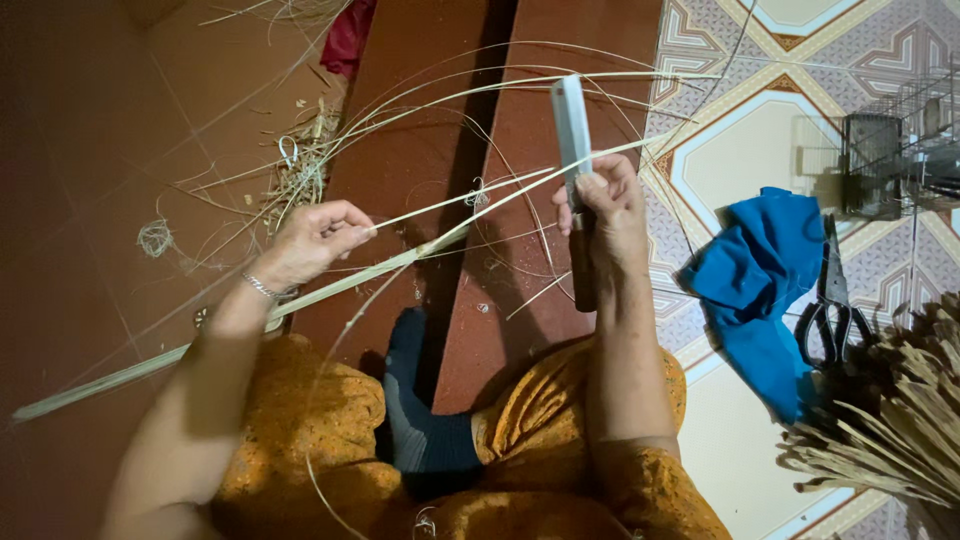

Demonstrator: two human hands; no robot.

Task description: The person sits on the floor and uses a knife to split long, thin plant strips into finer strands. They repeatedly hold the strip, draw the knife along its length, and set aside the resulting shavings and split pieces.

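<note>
Head view: person seated on the floor, legs in orange patterned trousers, dark sock (425,420) in the middle.
Right hand (605,205): fist clamped around the dark handle of a broad knife (572,125), pale blade pointing away from the body, edge set against the strip.
Left hand (318,238): fingers pinched together on a thin split sliver, bracelet on the wrist.
Bamboo strip (300,300): long pale strip running from the near left floor, past the left hand, up to the blade; beyond the blade it fans into thin curling slivers (520,75) arcing far and right.
Step in hand: looks like splitting the strip lengthwise, blade holding the split while the left hand peels the sliver off.
Next move, my read: needs the blade kept steady in the split and an even pull from the left hand, else the sliver likely tapers or snaps.
Shavings pile (300,165): far left on the red-brown floor, loose curls around it.
Blue cloth (760,290): right, on the patterned tile.
Black scissors (830,310): just right of the cloth, touching its edge.
Wire basket (895,160): far right.
Bundle of dry strips (890,430): near right corner.
Red cloth (345,35): far edge, partly cut off.
</note>
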